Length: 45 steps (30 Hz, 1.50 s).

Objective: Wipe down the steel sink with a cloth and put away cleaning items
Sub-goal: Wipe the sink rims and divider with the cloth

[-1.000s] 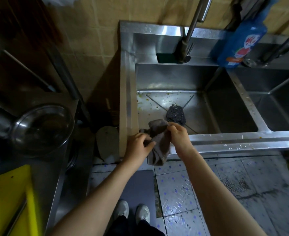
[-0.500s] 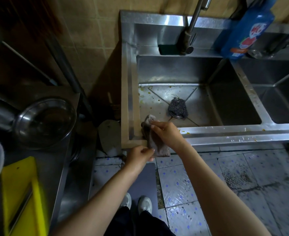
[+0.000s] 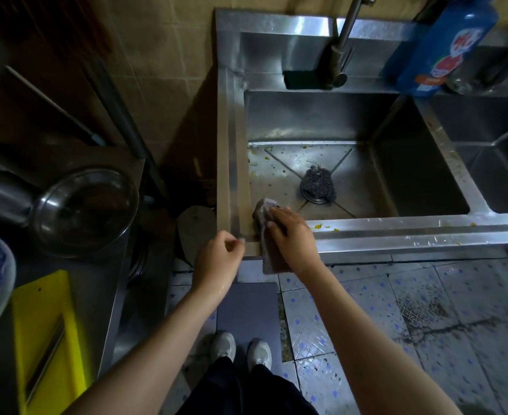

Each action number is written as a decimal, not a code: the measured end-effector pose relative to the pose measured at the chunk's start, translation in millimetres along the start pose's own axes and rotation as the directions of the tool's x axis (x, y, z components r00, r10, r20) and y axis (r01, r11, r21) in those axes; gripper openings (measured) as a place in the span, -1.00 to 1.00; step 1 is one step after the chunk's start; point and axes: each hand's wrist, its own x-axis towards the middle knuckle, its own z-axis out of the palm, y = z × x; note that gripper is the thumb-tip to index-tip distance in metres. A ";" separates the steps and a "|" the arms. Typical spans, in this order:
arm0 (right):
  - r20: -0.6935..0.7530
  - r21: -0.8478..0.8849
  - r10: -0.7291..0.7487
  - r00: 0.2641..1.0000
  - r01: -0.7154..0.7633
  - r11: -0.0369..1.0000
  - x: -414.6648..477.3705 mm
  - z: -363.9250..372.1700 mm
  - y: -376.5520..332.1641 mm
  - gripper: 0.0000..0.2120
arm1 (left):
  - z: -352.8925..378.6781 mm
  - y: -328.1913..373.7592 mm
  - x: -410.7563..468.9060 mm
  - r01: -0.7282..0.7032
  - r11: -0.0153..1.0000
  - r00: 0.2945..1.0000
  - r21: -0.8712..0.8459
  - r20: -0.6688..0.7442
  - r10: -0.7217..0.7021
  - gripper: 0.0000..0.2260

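While the right hand [image 3: 293,235] presses the cloth [image 3: 266,250] flat on the sink [image 3: 396,227] rim's front-left corner, fingers spread over it, the left hand [image 3: 218,256] hangs just beside, loosely curled, holding nothing. Risk: half the cloth dangles off the edge, so it could slip to the floor, or shove those yellow scraps [image 3: 318,226] off w/ it. Basin holds a steel scourer [image 3: 318,182] on the drain plus food specks. Bowl [image 3: 86,209] at left looks empty.
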 end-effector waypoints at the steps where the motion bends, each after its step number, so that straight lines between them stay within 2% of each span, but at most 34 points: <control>1: -0.021 -0.015 -0.007 1.000 0.007 1.000 0.7 1.7 -2.4 -0.65 | -3.7 2.0 1.7 -0.070 0.997 0.994 0.032 -0.079 0.072 -0.88; 3: -0.030 -0.053 -0.045 0.999 0.043 0.998 2.5 7.5 -6.7 -0.66 | -7.0 5.9 8.5 -0.182 0.982 0.969 0.040 -0.161 0.186 -0.91; 6: -0.017 -0.138 -0.104 0.994 0.101 0.985 0.9 16.2 -9.1 -0.67 | -3.1 7.3 27.1 -0.292 0.945 0.933 0.146 -0.176 0.315 -0.82; 10: -0.143 -0.195 -0.139 0.980 0.109 0.975 -9.8 27.3 -9.0 -0.74 | 9.6 1.3 53.5 -0.345 0.878 0.921 0.331 -0.060 0.384 -0.63; 15: -0.220 -0.224 -0.019 0.975 -0.032 0.974 -19.0 43.7 -25.3 -0.76 | 27.9 -22.0 67.1 -0.378 0.811 0.920 0.447 0.088 0.381 -0.59; 19: -0.240 -0.277 -0.006 0.971 -0.063 0.959 -13.5 47.1 -30.4 -0.71 | 28.5 -26.4 68.2 -0.416 0.811 0.898 0.412 0.047 0.437 -0.62; 24: -0.137 -0.245 0.073 0.988 -0.105 0.964 -4.7 45.9 -14.5 -0.72 | 29.4 -29.4 67.1 -0.434 0.786 0.884 0.440 0.038 0.467 -0.62; 33: -0.256 -0.301 0.194 0.947 -0.269 0.915 -1.3 9.9 25.4 -0.69 | 30.8 -27.3 67.1 -0.434 0.797 0.885 0.420 0.030 0.465 -0.62; 38: -0.349 -0.263 0.252 0.903 -0.352 0.898 -10.1 25.6 5.4 -0.78 | 32.7 -27.7 68.0 -0.438 0.798 0.878 0.413 0.007 0.478 -0.63; 40: -0.386 -0.251 0.222 0.895 -0.333 0.909 -15.3 40.9 -15.5 -0.83 | 32.3 -28.1 68.4 -0.446 0.804 0.874 0.394 0.001 0.485 -0.65; 45: -0.357 -0.180 0.154 0.921 -0.229 0.957 -15.9 59.6 -48.2 -0.65 | 31.3 -29.2 72.0 -0.460 0.805 0.872 0.374 0.019 0.489 -0.66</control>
